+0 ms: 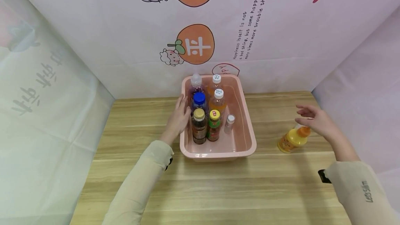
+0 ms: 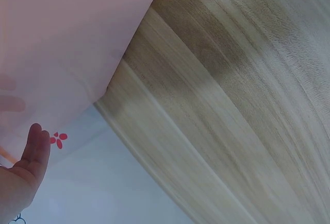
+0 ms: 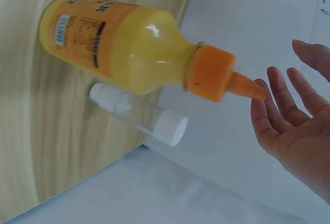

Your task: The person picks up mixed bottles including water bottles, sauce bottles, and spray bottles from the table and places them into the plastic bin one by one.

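My left hand [image 1: 178, 120] rests at the left wall of a pink plastic basin [image 1: 247, 127], fingers extended; in the left wrist view that hand [image 2: 28, 177] shows beside the basin's side. Inside the basin stand bottles with blue [image 1: 199, 98], tan [image 1: 199, 114] and yellow caps [image 1: 214, 115], plus others. My right hand [image 1: 315, 122] hovers over a yellow squeeze bottle [image 3: 149, 49] with an orange nozzle cap, standing on the table. In the right wrist view its fingers are loosely bent near the nozzle tip, holding nothing; contact is unclear. A small clear bottle [image 3: 139, 112] with a white cap stands behind it.
The wood-grain table [image 1: 218, 190] meets a printed white cloth wall [image 1: 140, 55] at the back, with cloth sides left and right. In the basin, a small clear bottle [image 1: 229, 122] leans right of the yellow-capped one, and two white-capped orange bottles [image 1: 218, 104] stand farther back.
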Available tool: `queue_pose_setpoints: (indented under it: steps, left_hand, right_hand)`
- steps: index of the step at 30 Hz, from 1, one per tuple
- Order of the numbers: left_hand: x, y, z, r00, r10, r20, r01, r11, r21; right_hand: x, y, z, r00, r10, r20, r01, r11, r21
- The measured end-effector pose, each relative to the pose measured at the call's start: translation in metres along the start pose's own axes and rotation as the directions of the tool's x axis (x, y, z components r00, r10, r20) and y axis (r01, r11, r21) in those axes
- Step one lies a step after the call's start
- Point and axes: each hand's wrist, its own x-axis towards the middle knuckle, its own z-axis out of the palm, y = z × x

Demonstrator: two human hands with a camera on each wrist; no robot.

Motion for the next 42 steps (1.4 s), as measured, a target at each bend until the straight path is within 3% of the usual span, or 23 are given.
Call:
queue_pose_setpoints:
  steps: [15, 25, 42]
  left_hand:
    - [0.003, -0.002, 0.003, 1.0, 0.016, -0.018, -0.016, 1.0, -0.019]
    - [0.001, -0.001, 0.002, 1.0, 0.014, -0.019, -0.015, 0.999, -0.031]
    - [0.002, -0.001, 0.001, 1.0, 0.002, -0.008, -0.002, 1.0, -0.028]
  right_hand:
    - [-0.009, 0.028, 0.007, 0.991, 0.097, 0.094, -0.094, 0.995, -0.035]
    - [-0.012, 0.035, 0.014, 0.992, 0.069, 0.104, -0.06, 0.995, -0.084]
    - [-0.012, 0.04, 0.016, 0.987, 0.113, 0.114, -0.106, 0.992, -0.065]
